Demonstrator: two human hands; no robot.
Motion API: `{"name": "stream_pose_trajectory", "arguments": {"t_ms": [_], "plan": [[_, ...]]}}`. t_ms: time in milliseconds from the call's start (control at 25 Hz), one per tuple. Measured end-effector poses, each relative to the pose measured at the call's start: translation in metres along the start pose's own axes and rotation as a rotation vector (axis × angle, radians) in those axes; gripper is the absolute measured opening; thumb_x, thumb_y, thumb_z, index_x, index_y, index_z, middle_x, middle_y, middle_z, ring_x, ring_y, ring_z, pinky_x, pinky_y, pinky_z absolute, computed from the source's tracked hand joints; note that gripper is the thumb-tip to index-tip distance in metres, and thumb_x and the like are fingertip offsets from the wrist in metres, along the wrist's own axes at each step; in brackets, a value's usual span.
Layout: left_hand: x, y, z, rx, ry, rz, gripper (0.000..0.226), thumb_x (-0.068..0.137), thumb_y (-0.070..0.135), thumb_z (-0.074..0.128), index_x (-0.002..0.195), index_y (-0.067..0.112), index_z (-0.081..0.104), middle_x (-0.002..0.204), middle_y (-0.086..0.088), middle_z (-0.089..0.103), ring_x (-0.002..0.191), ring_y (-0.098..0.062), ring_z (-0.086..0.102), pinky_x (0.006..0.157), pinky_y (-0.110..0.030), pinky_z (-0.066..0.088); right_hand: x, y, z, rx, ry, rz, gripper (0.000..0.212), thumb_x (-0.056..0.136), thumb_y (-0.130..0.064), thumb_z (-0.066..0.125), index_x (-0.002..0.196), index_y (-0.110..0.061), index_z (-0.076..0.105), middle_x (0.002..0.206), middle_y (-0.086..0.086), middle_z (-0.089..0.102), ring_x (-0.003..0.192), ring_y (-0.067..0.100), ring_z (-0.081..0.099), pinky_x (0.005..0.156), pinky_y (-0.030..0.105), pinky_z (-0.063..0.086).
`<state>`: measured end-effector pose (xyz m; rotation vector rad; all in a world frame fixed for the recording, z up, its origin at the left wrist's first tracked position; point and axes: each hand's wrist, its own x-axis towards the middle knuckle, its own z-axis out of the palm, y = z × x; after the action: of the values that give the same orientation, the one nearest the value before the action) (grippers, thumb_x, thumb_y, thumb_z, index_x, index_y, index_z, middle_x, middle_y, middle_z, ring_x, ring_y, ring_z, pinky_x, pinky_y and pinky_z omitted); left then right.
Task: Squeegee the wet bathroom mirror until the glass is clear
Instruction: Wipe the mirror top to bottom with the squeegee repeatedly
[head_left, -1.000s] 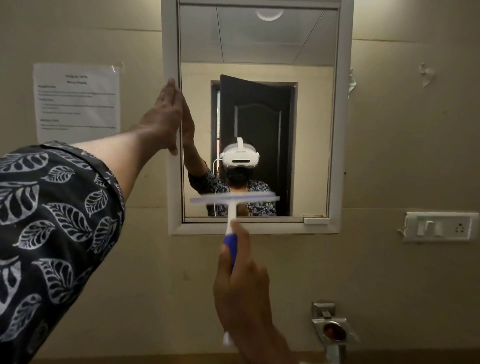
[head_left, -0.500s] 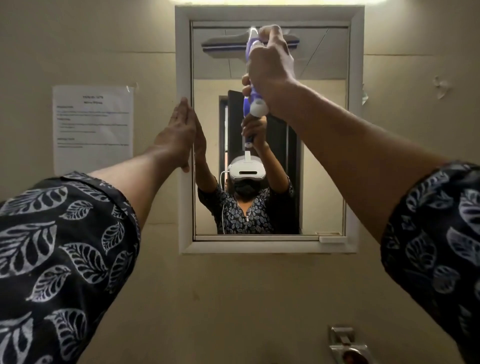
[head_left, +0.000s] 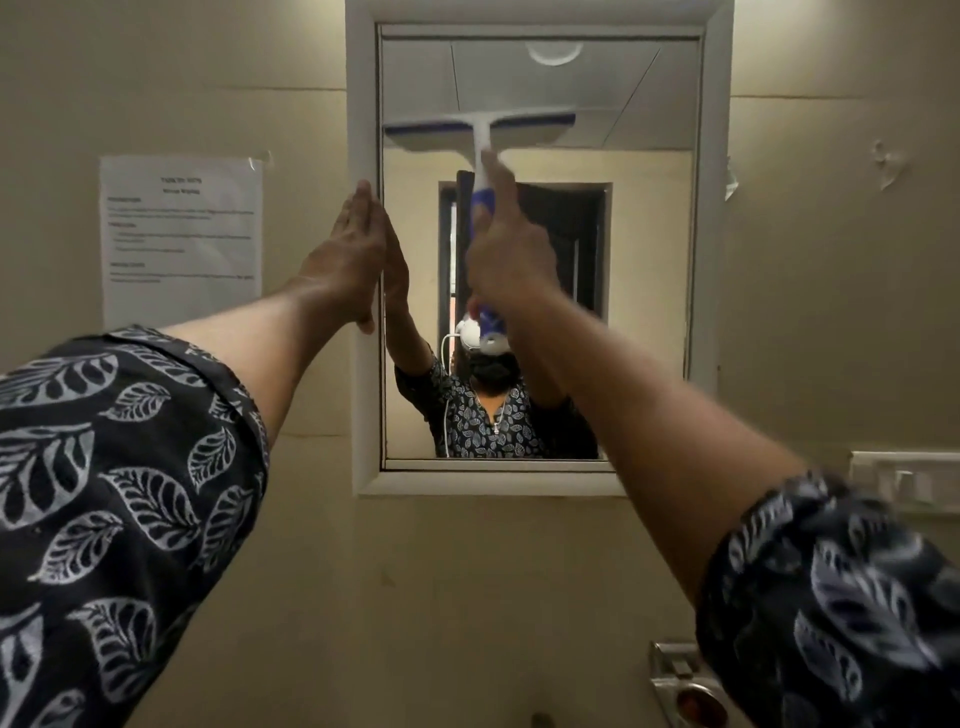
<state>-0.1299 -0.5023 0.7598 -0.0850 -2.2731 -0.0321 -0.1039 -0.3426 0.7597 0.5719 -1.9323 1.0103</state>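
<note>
A white-framed mirror (head_left: 649, 260) hangs on the beige wall ahead. My right hand (head_left: 506, 260) grips the blue-and-white handle of a squeegee (head_left: 480, 130), whose blade lies level across the upper left part of the glass. My left hand (head_left: 348, 265) rests flat with straight fingers against the mirror's left frame edge. The glass reflects a person, a dark doorway and the ceiling; I cannot tell whether it is wet.
A printed paper sheet (head_left: 182, 234) is taped to the wall left of the mirror. A white switch plate (head_left: 906, 480) sits on the wall at the right. A metal fixture (head_left: 680, 686) shows at the bottom right.
My right hand has pulled the squeegee down from the mirror's top edge to about a quarter of the way down the glass. My left hand stays on the frame.
</note>
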Motion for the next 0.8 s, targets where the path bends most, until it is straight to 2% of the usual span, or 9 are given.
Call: {"name": "stream_pose_trajectory", "arguments": {"t_ms": [120, 200, 280, 400, 480, 560, 640, 720, 800], "plan": [[0.0, 0.0, 0.0, 0.007, 0.002, 0.0, 0.124, 0.065, -0.007, 0.077, 0.15, 0.006, -0.011, 0.158, -0.006, -0.019, 0.147, -0.023, -0.012, 0.118, -0.035, 0.014, -0.064, 0.021, 0.018, -0.059, -0.033, 0.01, 0.059, 0.099, -0.02, 0.034, 0.147, -0.037, 0.005, 0.087, 0.015, 0.058, 0.066, 0.02, 0.057, 0.058, 0.033, 0.051], [0.0, -0.001, 0.001, 0.01, -0.005, -0.001, 0.123, 0.066, -0.006, 0.078, 0.151, 0.006, -0.01, 0.158, -0.006, -0.019, 0.147, -0.024, -0.011, 0.118, -0.036, 0.017, -0.114, 0.033, 0.029, -0.096, -0.082, 0.052, 0.066, 0.097, -0.019, 0.036, 0.145, -0.043, -0.003, 0.087, 0.01, 0.055, 0.067, 0.016, 0.055, 0.052, 0.024, 0.043], [0.001, -0.001, 0.002, 0.03, -0.011, -0.002, 0.124, 0.065, -0.004, 0.078, 0.15, 0.006, -0.01, 0.158, -0.007, -0.02, 0.147, -0.024, -0.012, 0.118, -0.035, 0.014, -0.164, 0.042, 0.037, -0.093, -0.147, 0.125, 0.065, 0.099, -0.024, 0.034, 0.143, -0.049, -0.007, 0.075, -0.002, 0.051, 0.056, 0.003, 0.047, 0.045, 0.013, 0.029], [0.003, -0.001, 0.002, 0.056, -0.007, -0.007, 0.125, 0.064, -0.004, 0.079, 0.15, 0.005, -0.011, 0.157, -0.007, -0.021, 0.147, -0.023, -0.013, 0.119, -0.034, 0.009, -0.219, 0.05, 0.04, -0.099, -0.27, 0.265, 0.067, 0.099, -0.031, 0.033, 0.137, -0.057, -0.016, 0.065, -0.011, 0.045, 0.05, 0.002, 0.042, 0.041, 0.013, 0.026], [0.002, 0.001, 0.002, 0.051, -0.01, -0.012, 0.125, 0.065, -0.004, 0.079, 0.15, 0.005, -0.012, 0.158, -0.007, -0.021, 0.147, -0.023, -0.013, 0.119, -0.035, 0.009, -0.238, 0.054, 0.042, -0.119, -0.34, 0.342, 0.072, 0.099, -0.033, 0.031, 0.129, -0.054, -0.03, 0.067, -0.012, 0.044, 0.052, 0.002, 0.042, 0.043, 0.012, 0.028], [0.002, 0.001, 0.002, 0.049, -0.006, -0.017, 0.124, 0.065, -0.005, 0.078, 0.15, 0.005, -0.011, 0.158, -0.008, -0.02, 0.147, -0.024, -0.013, 0.119, -0.034, 0.008, -0.248, 0.056, 0.043, -0.133, -0.395, 0.419, 0.074, 0.1, -0.034, 0.031, 0.127, -0.042, -0.037, 0.068, -0.011, 0.041, 0.053, 0.001, 0.039, 0.046, 0.01, 0.029], [0.002, 0.002, 0.002, 0.054, -0.007, -0.016, 0.124, 0.065, -0.005, 0.079, 0.15, 0.004, -0.011, 0.158, -0.008, -0.02, 0.146, -0.024, -0.013, 0.119, -0.033, 0.007, -0.249, 0.052, 0.042, -0.107, -0.404, 0.435, 0.07, 0.1, -0.033, 0.03, 0.136, -0.035, -0.031, 0.071, -0.01, 0.043, 0.057, 0.0, 0.04, 0.053, 0.01, 0.035], [0.001, 0.003, 0.002, 0.056, -0.012, -0.018, 0.123, 0.065, -0.005, 0.079, 0.15, 0.004, -0.011, 0.158, -0.009, -0.02, 0.146, -0.024, -0.014, 0.119, -0.032, 0.006, -0.243, 0.043, 0.032, -0.06, -0.334, 0.348, 0.059, 0.1, -0.033, 0.027, 0.147, -0.038, -0.009, 0.079, -0.007, 0.05, 0.064, 0.003, 0.049, 0.066, 0.017, 0.048], [0.001, 0.002, 0.002, 0.05, -0.008, -0.018, 0.123, 0.066, -0.005, 0.078, 0.15, 0.005, -0.011, 0.158, -0.008, -0.02, 0.147, -0.023, -0.014, 0.119, -0.033, 0.006, -0.22, 0.03, 0.011, 0.074, -0.186, 0.247, 0.05, 0.1, -0.034, 0.028, 0.146, -0.043, 0.011, 0.077, -0.004, 0.055, 0.062, 0.006, 0.055, 0.062, 0.027, 0.055]]}}
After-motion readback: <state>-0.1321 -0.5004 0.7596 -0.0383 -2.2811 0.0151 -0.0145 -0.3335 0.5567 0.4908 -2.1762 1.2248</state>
